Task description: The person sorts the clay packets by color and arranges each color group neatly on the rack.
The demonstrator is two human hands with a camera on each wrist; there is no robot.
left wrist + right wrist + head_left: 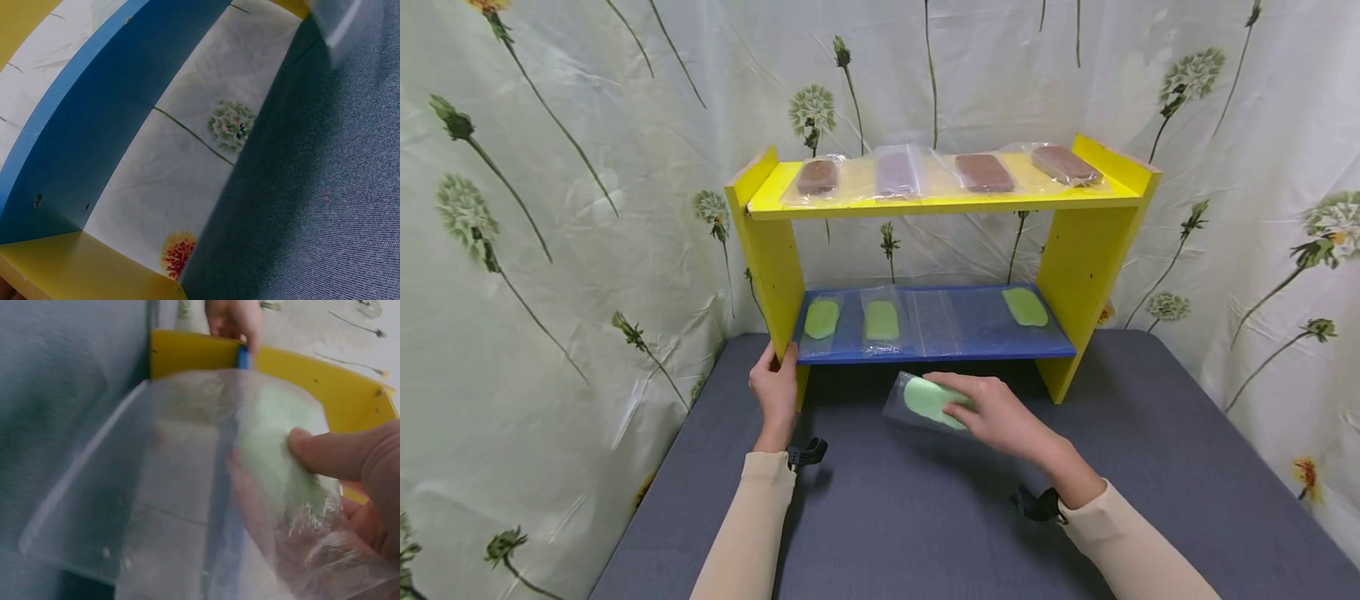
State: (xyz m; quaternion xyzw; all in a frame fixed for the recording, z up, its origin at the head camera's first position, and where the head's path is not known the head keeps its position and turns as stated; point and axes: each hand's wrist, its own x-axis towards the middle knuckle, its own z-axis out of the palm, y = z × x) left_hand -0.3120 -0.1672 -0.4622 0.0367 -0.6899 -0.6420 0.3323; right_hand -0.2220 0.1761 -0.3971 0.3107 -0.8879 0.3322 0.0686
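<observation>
My right hand (1000, 412) pinches a green soap bar (928, 400) in a clear zip bag, held above the table in front of the shelf unit. In the right wrist view the thumb (334, 453) presses on the bagged green bar (275, 434), and the loose part of the bag spreads to the left. My left hand (775, 392) grips the front edge of the yellow left side panel (771, 275), beside the blue lower shelf (917, 360). Several bagged green bars, one at the left (822, 319) and one at the right end (1025, 307), lie on that blue shelf.
On the yellow upper shelf (940, 205) lie several bagged brownish bars (985, 173). The unit's right side panel (1086, 267) stands on the dark grey table (895, 517). A flower-printed curtain (587, 250) hangs behind and at both sides.
</observation>
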